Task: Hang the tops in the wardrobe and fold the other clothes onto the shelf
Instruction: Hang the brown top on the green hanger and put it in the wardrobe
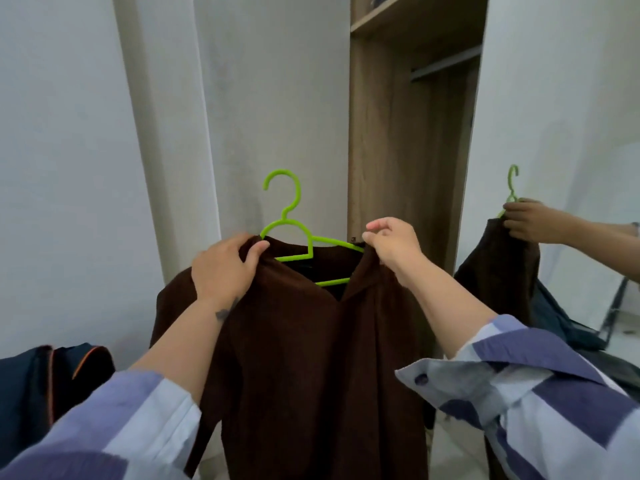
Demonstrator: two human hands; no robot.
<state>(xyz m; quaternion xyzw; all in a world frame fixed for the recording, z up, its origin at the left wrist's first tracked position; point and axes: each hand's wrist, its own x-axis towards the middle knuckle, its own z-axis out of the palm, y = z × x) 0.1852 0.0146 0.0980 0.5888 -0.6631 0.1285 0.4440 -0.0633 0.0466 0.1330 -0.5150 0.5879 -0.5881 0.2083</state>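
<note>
A dark brown top [304,348] hangs on a bright green hanger [289,221] held up in front of me. My left hand [225,268] grips the top's left shoulder over the hanger's arm. My right hand [391,245] pinches the right shoulder at the collar. The hanger's hook stands free above the neckline. Behind, to the right, the wooden wardrobe [384,140] is open, with a metal rail [446,62] across its top and a shelf [398,15] above that.
A mirrored door [561,116] at right reflects my hand, the hanger and the top. Dark blue clothes with orange trim [48,382] lie at lower left. A white wall and white door panel fill the left half.
</note>
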